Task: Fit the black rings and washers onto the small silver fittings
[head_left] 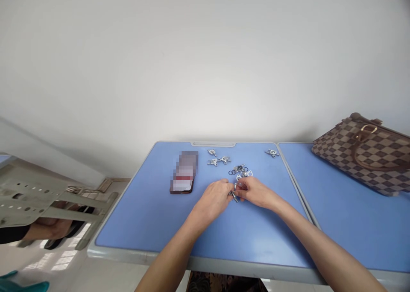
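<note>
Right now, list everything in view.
Tabletops: two, blue with grey rims, side by side in front.
Phone: one, dark, left of the hands.
Metal parts: several, silver, scattered on the far middle of the left top.
Rings: a few, dark, among the parts.
Handbag: one, brown checkered, on the right top.
Rack: one, grey, perforated, off the left edge.
Left hand: one, fingers pinching a small metal part.
Right hand: one, fingers on the same part.
</note>
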The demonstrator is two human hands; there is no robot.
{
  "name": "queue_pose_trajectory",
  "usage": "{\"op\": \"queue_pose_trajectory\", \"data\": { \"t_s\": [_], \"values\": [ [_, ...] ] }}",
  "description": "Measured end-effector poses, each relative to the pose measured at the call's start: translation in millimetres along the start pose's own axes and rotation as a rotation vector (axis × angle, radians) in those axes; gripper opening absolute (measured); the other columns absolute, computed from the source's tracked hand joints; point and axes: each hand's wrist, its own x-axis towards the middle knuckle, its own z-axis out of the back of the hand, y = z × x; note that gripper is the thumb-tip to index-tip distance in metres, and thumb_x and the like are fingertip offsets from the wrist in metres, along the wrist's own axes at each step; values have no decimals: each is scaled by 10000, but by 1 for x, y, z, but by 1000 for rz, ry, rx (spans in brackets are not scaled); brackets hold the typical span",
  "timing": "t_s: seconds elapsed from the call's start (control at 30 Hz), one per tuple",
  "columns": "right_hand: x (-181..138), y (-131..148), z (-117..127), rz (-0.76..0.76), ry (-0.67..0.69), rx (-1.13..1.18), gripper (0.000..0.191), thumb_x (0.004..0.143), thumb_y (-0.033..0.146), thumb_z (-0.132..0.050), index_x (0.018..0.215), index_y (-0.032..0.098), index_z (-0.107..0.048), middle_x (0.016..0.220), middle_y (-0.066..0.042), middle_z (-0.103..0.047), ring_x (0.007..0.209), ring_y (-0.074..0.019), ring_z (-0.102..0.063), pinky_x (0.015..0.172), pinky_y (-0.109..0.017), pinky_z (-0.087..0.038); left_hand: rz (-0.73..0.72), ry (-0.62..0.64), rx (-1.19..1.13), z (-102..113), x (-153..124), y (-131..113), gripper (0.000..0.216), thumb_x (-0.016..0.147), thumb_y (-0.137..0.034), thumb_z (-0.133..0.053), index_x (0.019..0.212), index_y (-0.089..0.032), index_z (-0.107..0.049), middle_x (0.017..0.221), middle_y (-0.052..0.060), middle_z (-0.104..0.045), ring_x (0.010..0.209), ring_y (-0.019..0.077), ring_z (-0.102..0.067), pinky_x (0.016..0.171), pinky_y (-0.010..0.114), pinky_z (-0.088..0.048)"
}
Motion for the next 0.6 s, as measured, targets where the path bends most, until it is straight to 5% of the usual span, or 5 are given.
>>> {"op": "queue_pose_trajectory", "data": {
  "t_s": [0.6],
  "values": [
    [2,-5,-1,40,-4,64,140,794,264,-514,682,183,-536,607,27,-612,540,-105,-473,520,-234,-336,5,-9,22,1,0,-2,123,847,-133,-508,789,-178,-607,825,23,-583,734,156,-571,623,250,-366]
  ]
}}
